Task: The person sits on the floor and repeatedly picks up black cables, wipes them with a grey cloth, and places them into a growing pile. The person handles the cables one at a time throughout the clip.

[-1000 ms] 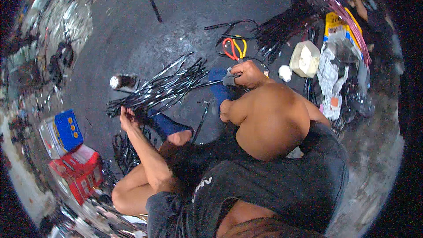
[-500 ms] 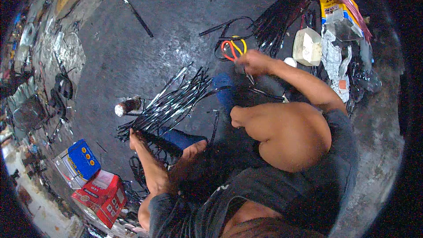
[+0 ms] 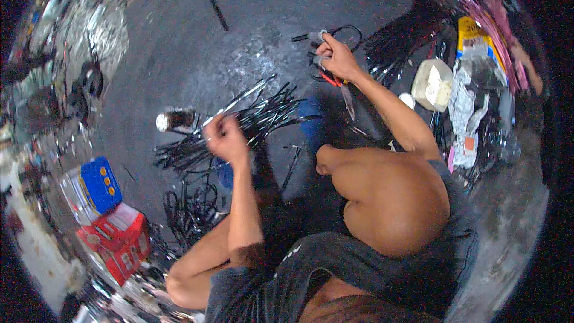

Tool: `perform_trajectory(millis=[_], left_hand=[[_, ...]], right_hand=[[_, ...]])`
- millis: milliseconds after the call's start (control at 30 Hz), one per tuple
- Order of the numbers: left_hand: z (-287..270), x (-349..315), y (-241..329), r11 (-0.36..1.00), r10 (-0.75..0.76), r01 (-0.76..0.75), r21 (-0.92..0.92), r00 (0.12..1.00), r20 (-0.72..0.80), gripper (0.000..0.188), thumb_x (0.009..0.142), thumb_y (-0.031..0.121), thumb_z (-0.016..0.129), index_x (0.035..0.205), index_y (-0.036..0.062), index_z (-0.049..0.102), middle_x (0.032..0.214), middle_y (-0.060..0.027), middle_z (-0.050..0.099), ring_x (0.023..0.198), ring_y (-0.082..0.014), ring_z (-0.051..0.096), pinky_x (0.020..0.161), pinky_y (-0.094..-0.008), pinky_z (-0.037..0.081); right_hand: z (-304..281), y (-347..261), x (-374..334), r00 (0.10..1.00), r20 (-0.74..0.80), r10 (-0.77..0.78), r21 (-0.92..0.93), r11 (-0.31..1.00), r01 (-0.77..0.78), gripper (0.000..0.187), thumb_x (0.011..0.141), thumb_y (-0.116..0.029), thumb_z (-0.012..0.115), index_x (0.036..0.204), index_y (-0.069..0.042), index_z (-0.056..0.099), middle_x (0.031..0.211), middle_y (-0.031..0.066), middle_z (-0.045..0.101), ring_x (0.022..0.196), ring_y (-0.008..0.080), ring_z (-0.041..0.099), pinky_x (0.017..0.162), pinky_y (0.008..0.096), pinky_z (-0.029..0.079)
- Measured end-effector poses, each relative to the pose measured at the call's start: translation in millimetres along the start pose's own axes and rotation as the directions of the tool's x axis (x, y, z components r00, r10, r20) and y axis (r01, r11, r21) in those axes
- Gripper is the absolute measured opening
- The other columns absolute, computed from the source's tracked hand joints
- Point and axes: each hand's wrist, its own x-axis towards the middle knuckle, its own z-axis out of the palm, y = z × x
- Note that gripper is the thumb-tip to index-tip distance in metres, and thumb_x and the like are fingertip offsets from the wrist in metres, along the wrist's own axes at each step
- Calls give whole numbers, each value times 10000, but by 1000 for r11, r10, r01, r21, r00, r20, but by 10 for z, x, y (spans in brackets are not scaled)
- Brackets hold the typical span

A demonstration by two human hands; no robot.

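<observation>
I sit on a dark floor with my knees up. My left hand (image 3: pixel 224 137) is closed around thin black rods at the near end of a loose pile of rods (image 3: pixel 251 116) spread on the floor. My right hand (image 3: pixel 335 57) reaches far forward and grips a grey-handled tool (image 3: pixel 317 37) next to a loop of black cable (image 3: pixel 347 33). A red-handled tool (image 3: pixel 330 79) lies just under that hand.
A small dark jar with a white lid (image 3: pixel 173 121) lies left of the rods. A blue box (image 3: pixel 98 182) and a red box (image 3: pixel 116 240) stand at the left. A white container (image 3: pixel 431 84), crumpled wrapping (image 3: pixel 469 107) and more black rods (image 3: pixel 400 42) lie at the right.
My right hand has reached farther forward, past the red-handled tool, and closed on the grey-handled tool. My left hand has risen from the floor onto the rod pile.
</observation>
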Motion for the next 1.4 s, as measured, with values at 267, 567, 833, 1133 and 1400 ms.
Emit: perform_trajectory(millis=[267, 567, 833, 1133, 1400], left_hand=[[480, -324, 730, 636, -338, 602, -484, 780, 527, 220, 807, 49, 708, 1005, -25, 645, 764, -31, 648, 635, -62, 573, 561, -191, 453], [282, -213, 589, 688, -305, 479, -546, 873, 382, 145, 759, 11, 719, 895, 1, 668, 737, -8, 649, 621, -47, 558, 568, -192, 436], [171, -165, 615, 560, -436, 606, -565, 795, 421, 86, 814, 31, 674, 898, 14, 664, 784, -21, 656, 670, -58, 587, 587, -185, 466], [-32, -195, 583, 380, -508, 623, -684, 758, 409, 78, 839, 31, 670, 913, 7, 665, 854, -43, 673, 740, -102, 621, 650, -235, 521], [-874, 516, -122, 550, -581, 488, -678, 807, 109, 64, 834, 58, 668, 882, 20, 650, 729, -43, 629, 607, -112, 579, 532, -218, 452]], right_hand=[[391, -1133, -438, 937, 333, -103, 421, 906, -50, 653, 696, 62, 626, 1295, 63, 366, 969, 105, 627, 772, 120, 604, 680, 255, 511], [494, -1520, -548, 833, 250, -493, -126, 837, 532, 267, 652, -94, 683, 897, 5, 649, 775, 149, 609, 711, 318, 626, 635, 389, 490], [545, -1679, -553, 839, 290, -461, -82, 861, 502, 224, 677, -100, 665, 862, 28, 657, 764, 148, 612, 713, 327, 623, 638, 398, 495], [605, -1851, -542, 643, 372, -670, -36, 681, 731, 138, 688, -78, 622, 803, -2, 637, 858, 139, 629, 806, 296, 634, 672, 388, 509], [677, -1514, -576, 573, 347, -742, 14, 615, 788, 170, 646, -83, 631, 772, 13, 570, 707, 111, 516, 639, 295, 560, 570, 404, 459]])
